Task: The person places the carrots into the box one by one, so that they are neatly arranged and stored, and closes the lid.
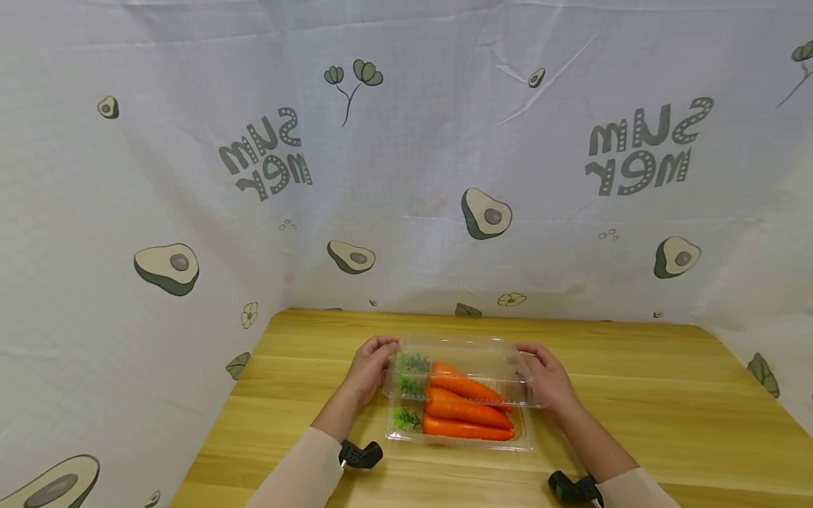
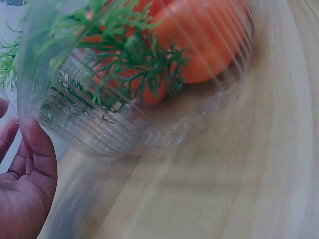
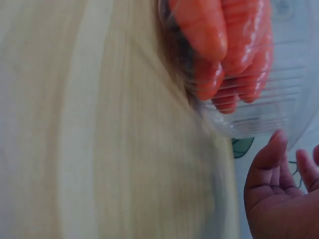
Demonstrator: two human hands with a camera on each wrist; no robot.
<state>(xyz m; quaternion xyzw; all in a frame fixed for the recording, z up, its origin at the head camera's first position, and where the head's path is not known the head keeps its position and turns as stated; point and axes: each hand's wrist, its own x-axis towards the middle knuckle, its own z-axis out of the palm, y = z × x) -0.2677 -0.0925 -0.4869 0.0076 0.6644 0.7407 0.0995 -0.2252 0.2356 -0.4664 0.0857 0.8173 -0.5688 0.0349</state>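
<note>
A clear plastic food container (image 1: pixel 462 443) stands on the table with several orange carrots (image 1: pixel 467 410) in it, their green leafy tops (image 1: pixel 405 418) toward the left. Its clear hinged lid (image 1: pixel 502 360) is tilted up over the far part of the carrots. At the lid's left edge, the left hand (image 1: pixel 370 368) pinches the plastic between thumb and fingers. The right hand (image 1: pixel 547 377) pinches the opposite edge. In the left wrist view, ribbed plastic (image 2: pixel 99 132) runs beside the thumb. Carrot tips (image 3: pixel 212 42) show through the container wall in the right wrist view.
The wooden table (image 1: pixel 660 409) extends to both sides of the container. A white cloth (image 1: pixel 406 155) printed with avocados and lettering hangs behind it and along the sides. Small black wrist cameras (image 1: pixel 362 455) sit by each sleeve, close to the tabletop.
</note>
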